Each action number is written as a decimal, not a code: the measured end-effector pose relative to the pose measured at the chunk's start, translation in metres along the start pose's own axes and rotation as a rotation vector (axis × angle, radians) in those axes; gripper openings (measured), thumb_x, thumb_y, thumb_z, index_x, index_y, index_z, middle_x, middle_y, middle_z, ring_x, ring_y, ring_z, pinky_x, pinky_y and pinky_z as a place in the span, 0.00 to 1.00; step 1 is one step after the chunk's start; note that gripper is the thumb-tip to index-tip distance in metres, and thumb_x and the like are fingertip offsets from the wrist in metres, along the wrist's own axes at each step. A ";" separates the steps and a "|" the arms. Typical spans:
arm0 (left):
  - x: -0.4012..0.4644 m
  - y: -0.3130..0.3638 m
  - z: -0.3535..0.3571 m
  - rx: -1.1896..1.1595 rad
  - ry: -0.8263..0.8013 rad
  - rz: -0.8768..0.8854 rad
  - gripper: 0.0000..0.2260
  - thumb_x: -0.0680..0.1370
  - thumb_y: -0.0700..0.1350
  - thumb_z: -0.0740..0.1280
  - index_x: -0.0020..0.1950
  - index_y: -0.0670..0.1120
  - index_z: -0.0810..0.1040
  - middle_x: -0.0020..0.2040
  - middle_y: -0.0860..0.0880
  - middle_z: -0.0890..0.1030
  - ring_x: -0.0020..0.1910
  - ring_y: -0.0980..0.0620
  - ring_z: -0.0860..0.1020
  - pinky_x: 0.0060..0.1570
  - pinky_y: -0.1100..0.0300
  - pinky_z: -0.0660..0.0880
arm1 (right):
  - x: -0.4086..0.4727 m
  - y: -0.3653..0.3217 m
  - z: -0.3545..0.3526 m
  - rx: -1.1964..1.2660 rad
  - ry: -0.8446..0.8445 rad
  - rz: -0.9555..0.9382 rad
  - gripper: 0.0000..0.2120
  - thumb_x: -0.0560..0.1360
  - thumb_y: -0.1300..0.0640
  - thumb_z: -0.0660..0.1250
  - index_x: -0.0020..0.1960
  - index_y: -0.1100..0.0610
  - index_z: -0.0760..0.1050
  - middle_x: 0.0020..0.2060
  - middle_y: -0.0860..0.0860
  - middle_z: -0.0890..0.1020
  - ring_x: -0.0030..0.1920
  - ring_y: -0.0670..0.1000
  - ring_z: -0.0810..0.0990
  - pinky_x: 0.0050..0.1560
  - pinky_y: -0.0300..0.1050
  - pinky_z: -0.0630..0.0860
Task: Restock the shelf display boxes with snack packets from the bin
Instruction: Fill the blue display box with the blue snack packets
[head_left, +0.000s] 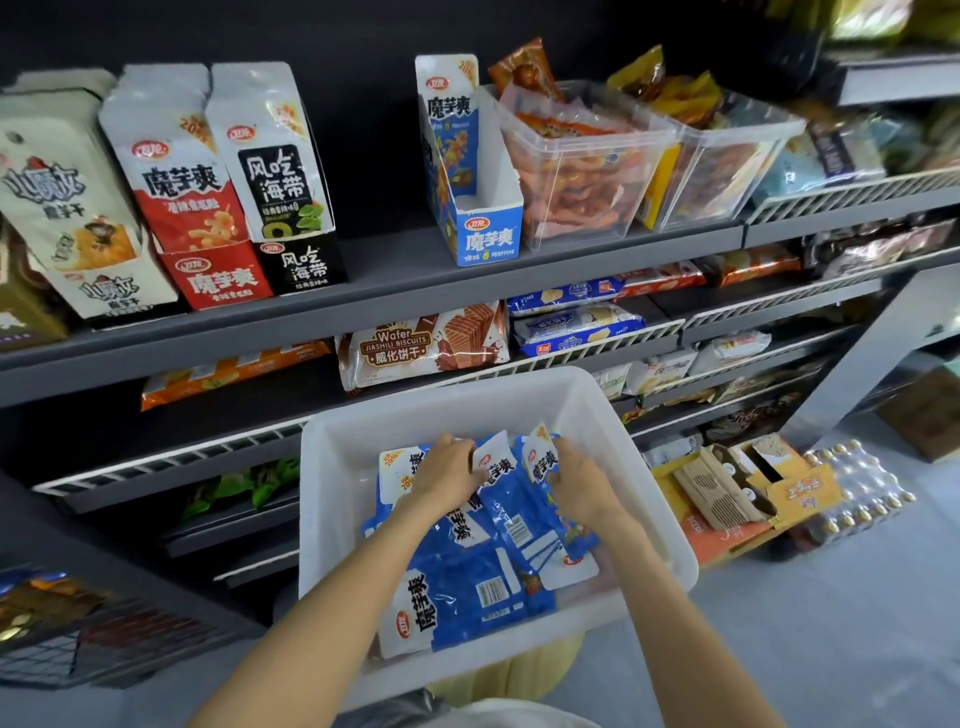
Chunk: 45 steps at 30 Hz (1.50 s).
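A white plastic bin (654, 499) sits below the shelves and holds several blue and white snack packets (467, 587). Both my hands are inside it. My left hand (447, 470) grips the top of one blue packet (496, 478). My right hand (576, 480) grips another blue packet (540, 457) next to it. On the upper shelf stands a blue and white display box (485, 236) with the same print; its front slot looks empty.
Left on the upper shelf (384, 280) stand beige, red (208, 270) and black (301, 260) display boxes with packets. Two clear tubs (587, 161) of snacks stand right of the blue box. Lower shelves hold wafers (421, 348) and biscuits. Cardboard boxes (737, 493) lie on the floor at right.
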<state>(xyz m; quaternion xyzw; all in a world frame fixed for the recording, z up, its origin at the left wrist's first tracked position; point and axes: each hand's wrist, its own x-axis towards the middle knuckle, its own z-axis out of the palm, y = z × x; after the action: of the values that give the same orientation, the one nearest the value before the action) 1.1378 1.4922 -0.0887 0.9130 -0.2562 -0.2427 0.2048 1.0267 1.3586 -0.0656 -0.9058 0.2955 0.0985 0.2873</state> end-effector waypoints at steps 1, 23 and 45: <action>-0.004 -0.003 -0.003 -0.068 0.046 0.016 0.12 0.77 0.50 0.66 0.55 0.43 0.76 0.59 0.46 0.72 0.51 0.49 0.74 0.47 0.59 0.69 | -0.002 0.001 -0.001 0.043 0.031 -0.012 0.23 0.79 0.64 0.56 0.73 0.57 0.57 0.52 0.61 0.79 0.50 0.61 0.78 0.42 0.46 0.70; -0.042 -0.020 -0.061 -0.820 0.250 0.110 0.18 0.73 0.33 0.71 0.53 0.55 0.80 0.60 0.52 0.76 0.53 0.56 0.78 0.47 0.63 0.78 | -0.022 -0.025 -0.032 1.134 0.192 -0.073 0.08 0.79 0.63 0.62 0.54 0.52 0.73 0.50 0.56 0.83 0.52 0.63 0.81 0.52 0.64 0.77; 0.043 0.105 -0.265 -0.235 1.016 0.726 0.14 0.75 0.35 0.65 0.57 0.48 0.79 0.57 0.58 0.80 0.46 0.57 0.78 0.45 0.59 0.76 | 0.017 -0.145 -0.207 1.247 0.755 -0.700 0.13 0.78 0.72 0.56 0.46 0.54 0.65 0.43 0.52 0.75 0.44 0.45 0.79 0.50 0.47 0.80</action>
<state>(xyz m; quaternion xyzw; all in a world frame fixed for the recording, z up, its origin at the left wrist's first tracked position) 1.2768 1.4516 0.1605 0.7406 -0.3921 0.2793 0.4688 1.1280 1.3267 0.1643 -0.5909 0.0725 -0.4926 0.6347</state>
